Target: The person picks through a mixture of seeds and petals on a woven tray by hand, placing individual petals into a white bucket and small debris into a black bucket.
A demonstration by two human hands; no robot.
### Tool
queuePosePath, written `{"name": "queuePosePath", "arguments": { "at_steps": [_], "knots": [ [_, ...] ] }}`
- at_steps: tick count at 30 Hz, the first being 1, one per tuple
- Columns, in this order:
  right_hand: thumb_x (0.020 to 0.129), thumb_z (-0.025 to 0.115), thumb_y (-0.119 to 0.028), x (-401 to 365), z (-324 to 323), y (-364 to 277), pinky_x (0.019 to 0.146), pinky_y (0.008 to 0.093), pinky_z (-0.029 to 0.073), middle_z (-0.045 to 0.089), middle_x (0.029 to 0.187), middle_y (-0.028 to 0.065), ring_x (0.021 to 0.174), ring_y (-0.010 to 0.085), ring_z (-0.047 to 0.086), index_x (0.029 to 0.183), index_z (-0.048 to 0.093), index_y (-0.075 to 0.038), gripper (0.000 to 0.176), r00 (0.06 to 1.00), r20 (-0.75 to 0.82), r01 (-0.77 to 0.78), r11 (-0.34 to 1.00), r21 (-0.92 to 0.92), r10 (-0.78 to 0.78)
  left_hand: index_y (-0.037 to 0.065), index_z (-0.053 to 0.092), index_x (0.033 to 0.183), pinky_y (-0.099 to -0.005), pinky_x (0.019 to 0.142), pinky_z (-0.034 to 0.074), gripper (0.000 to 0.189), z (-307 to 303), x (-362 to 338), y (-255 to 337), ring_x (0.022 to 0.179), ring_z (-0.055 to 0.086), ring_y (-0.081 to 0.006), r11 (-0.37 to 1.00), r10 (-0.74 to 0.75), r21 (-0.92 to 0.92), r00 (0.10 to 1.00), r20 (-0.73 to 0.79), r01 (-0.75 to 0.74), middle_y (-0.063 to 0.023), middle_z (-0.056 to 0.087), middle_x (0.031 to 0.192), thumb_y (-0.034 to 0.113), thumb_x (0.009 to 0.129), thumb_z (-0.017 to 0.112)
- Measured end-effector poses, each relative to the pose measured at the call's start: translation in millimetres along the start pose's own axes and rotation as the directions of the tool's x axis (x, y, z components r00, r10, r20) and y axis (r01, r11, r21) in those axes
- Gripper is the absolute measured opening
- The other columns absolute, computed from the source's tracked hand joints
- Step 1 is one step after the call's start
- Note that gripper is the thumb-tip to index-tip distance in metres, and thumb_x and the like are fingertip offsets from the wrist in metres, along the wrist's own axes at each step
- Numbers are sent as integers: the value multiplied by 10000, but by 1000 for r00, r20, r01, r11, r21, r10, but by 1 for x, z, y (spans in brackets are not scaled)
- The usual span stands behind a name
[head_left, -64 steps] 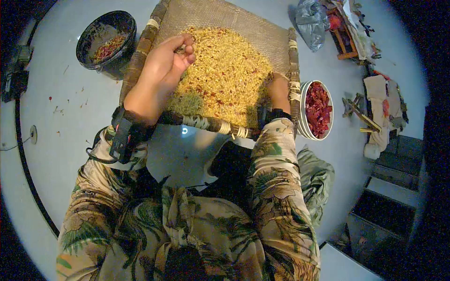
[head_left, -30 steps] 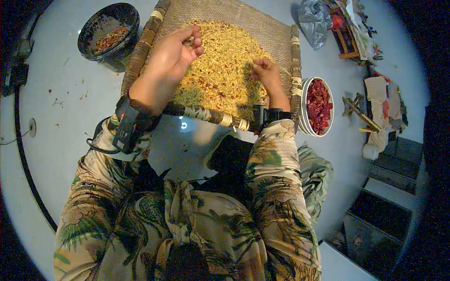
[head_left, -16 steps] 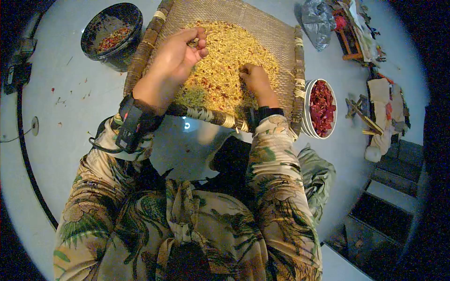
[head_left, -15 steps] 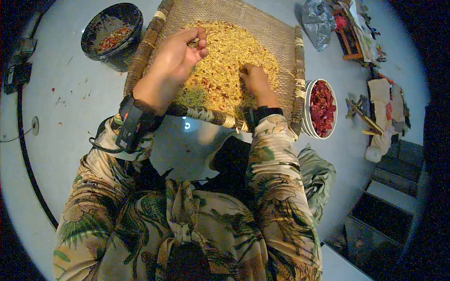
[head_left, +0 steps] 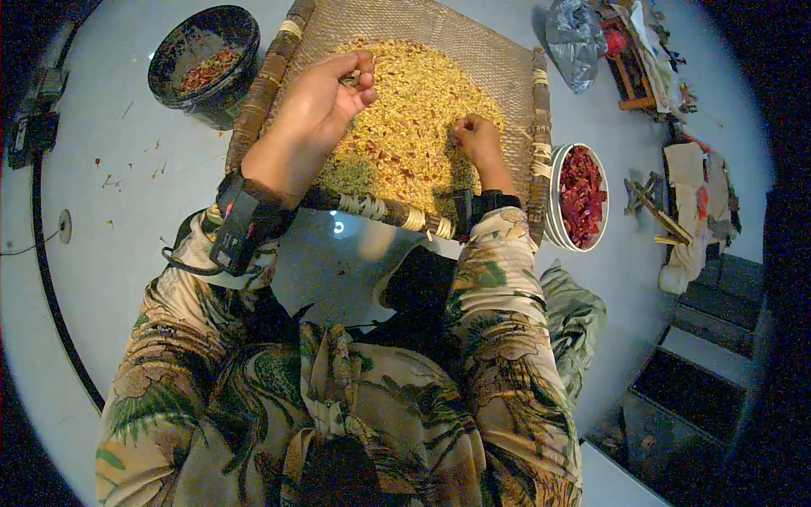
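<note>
A woven winnowing tray (head_left: 473,38) with a bark-covered wooden rim lies in front of me. Yellow seeds (head_left: 414,101) mixed with red flakes are spread over it. My left hand (head_left: 325,97) is above the tray's left part, palm turned inward, with fingers curled round something small and dull that I cannot make out. Low over the right part of the seeds, my right hand (head_left: 481,144) has thumb and fingertips pinched together; its fingertips are partly hidden. A greenish heap (head_left: 348,174) sits by the near rim, below my left wrist.
To the left stands a black bucket (head_left: 165,80) with reddish scraps inside. Right of the tray is a white bucket (head_left: 555,203) full of dried red pieces. A grey plastic bag (head_left: 573,46), a small wooden stool (head_left: 655,207) and steps (head_left: 688,380) are farther right.
My right hand has moved a little right over the seeds, its fingers still pinched. My left hand has stayed almost where it was.
</note>
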State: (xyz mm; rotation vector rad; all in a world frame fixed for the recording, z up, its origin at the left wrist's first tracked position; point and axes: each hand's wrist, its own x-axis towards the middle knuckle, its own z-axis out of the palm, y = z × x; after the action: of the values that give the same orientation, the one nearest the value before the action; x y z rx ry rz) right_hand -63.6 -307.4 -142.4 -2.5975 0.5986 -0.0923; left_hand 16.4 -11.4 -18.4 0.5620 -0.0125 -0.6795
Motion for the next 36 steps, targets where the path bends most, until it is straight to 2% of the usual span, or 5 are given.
{"name": "queuePosePath", "arguments": {
  "at_steps": [15,20,24,30,36],
  "knots": [
    [703,599,-141,-22,-7,-42,644,345,453,612,759,143,700,289,586,815,610,-51,144,980,140,152,985,-85,-139,-4,502,873,-252,597,440,120,-3,0,-3,657,491,-125,997,-18,72,999,41,15,-57,529,785,98,839,449],
    [747,581,-142,-12,0,-22,580,339,446,595,665,101,636,214,583,749,583,-15,126,996,18,80,993,81,-82,1,503,859,-249,595,439,116,22,-18,1,650,491,-126,952,106,289,994,1,-102,-51,523,762,103,839,452],
    [794,557,-147,-14,-20,-35,540,296,460,565,643,54,630,150,571,738,563,0,158,975,179,-184,925,333,130,6,467,939,-208,643,402,150,9,-9,-2,698,444,-90,990,2,138,1000,28,-6,-10,464,777,119,878,392],
    [829,535,-144,-9,-34,-37,569,276,505,565,733,43,642,148,572,805,531,-26,121,917,397,-328,640,695,38,23,494,886,-209,601,403,140,0,-1,-7,674,462,-98,988,-44,150,996,78,32,-10,480,740,140,874,417],
    [832,538,-164,-17,-55,-82,601,247,485,574,772,38,679,117,557,853,545,-28,138,925,372,-258,590,765,-78,20,496,866,-214,610,424,130,6,-5,-22,691,498,-109,988,-83,130,996,27,79,-31,512,755,134,868,433]
  ]
}}
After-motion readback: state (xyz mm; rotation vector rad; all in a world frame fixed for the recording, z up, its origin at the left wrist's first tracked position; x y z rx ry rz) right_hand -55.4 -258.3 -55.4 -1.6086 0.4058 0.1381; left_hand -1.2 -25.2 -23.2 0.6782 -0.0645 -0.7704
